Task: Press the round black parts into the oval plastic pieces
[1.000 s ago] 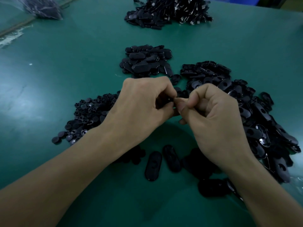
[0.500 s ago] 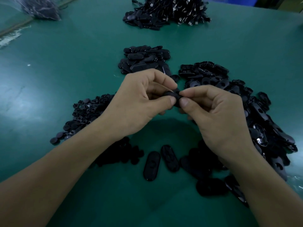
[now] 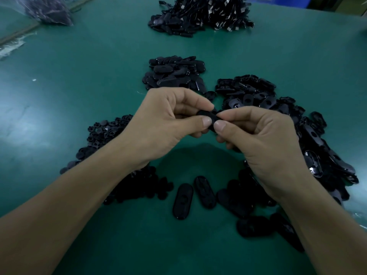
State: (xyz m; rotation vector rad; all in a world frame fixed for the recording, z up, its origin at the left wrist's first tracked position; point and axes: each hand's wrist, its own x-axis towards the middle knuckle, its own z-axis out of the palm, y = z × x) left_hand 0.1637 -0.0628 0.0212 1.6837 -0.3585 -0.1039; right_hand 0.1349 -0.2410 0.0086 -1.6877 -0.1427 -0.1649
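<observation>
Head view: both hands, left (image 3: 158, 124) and right (image 3: 264, 139), pinch one oval plastic piece (image 3: 208, 118) above the green surface (image 3: 99, 76).

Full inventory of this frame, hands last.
table: one, green, under everything
round parts pile: one, black, left
oval pieces pile: one, black, centre, beyond the hands
holed ovals pile: one, black, right side
far pile: one, black with pale metal bits, top centre
plastic bag: one, clear, dark contents, top left
loose ovals: two clear, more in shadow, black, near centre
held piece: one, black, pinched between both hands
left hand: one, pinches held piece
right hand: one, pinches held piece
</observation>
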